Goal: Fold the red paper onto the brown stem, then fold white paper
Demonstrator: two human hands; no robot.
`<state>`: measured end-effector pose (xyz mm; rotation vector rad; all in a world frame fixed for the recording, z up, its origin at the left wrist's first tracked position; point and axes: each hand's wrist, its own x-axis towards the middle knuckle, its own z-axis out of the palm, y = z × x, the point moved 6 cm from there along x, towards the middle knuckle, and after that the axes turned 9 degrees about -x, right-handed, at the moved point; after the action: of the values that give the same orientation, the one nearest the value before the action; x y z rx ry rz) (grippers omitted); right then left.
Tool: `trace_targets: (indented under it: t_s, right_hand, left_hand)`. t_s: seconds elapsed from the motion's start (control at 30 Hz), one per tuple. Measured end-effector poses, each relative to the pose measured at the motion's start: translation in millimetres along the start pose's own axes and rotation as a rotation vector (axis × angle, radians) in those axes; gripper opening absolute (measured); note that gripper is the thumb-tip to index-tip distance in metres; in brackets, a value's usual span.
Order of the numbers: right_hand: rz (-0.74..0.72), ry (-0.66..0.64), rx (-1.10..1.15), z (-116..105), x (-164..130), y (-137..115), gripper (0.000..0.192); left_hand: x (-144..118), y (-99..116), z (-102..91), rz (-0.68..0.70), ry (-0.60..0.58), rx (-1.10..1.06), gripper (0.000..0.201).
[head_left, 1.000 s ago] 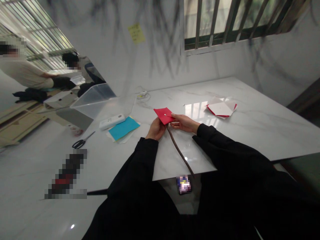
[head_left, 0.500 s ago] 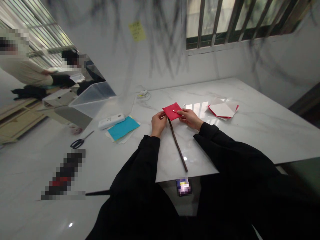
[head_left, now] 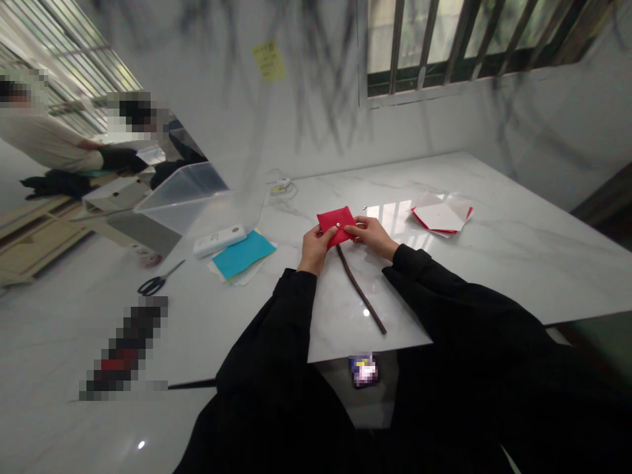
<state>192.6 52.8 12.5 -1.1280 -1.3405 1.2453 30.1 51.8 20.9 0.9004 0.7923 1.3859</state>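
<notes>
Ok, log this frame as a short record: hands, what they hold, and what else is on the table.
left hand: grips the left edge of the red paper
right hand: pinches its right edge
pin: in the paper's middle
stick: runs from under the paper toward the table edge
left of hands: blue paper, white device, scissors, clear bin
right: red and white sheets

White marbled desk point(head_left: 494, 250) | teal sheet point(head_left: 243, 254) on pale papers beside a white device point(head_left: 220, 240) | scissors point(head_left: 158, 280) near the left edge | clear plastic bin point(head_left: 192, 197) behind | red-and-white folded papers point(head_left: 441, 214) at right | brown stick point(head_left: 360, 291) lying by the near edge
</notes>
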Motion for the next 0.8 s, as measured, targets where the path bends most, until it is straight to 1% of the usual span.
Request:
trace_targets:
  t_s: [0.07, 0.13, 0.2, 0.27, 0.33, 0.37, 0.43, 0.53, 0.7, 0.8]
  right_hand:
    - [-0.029, -0.024, -0.076, 2, -1, -1, 0.034]
    - [-0.083, -0.001, -0.168, 2, -3, -5, 0.038]
    - [-0.177, 0.097, -0.291, -4, -6, -14, 0.048]
    - [-0.306, 0.234, -0.456, -11, -12, -29, 0.052]
    - [-0.441, 0.340, -0.618, -15, -18, -43, 0.043]
    - [-0.501, 0.359, -0.679, -14, -21, -49, 0.035]
    - [-0.588, 0.328, -0.746, -11, -22, -55, 0.019]
    - [-0.617, 0.241, -0.769, -7, -19, -52, 0.007]
    - [-0.606, 0.228, -0.780, -6, -16, -47, 0.004]
    - [-0.610, 0.224, -0.777, -5, -17, -47, 0.007]
  left_hand:
    - [2, 0, -2.0, 0.019, 0.016, 0.007, 0.037]
    - [3, -1, -3.3, 0.033, 0.029, 0.017, 0.037]
    - [3, 0, -3.5, 0.047, 0.032, 0.026, 0.038]
    - [2, 1, -2.3, 0.054, 0.024, 0.037, 0.039]
    - [1, 1, -0.1, 0.049, 0.003, 0.052, 0.041]
    - [0, 0, 1.3, 0.044, -0.012, 0.059, 0.042]
    - [-1, -1, 3.9, 0.032, -0.044, 0.063, 0.045]
    - [-2, -2, 5.5, 0.013, -0.068, 0.061, 0.045]
    - [-1, -3, 3.0, 0.002, -0.058, 0.058, 0.040]
    - [-1, -4, 1.6, -0.011, -0.050, 0.052, 0.038]
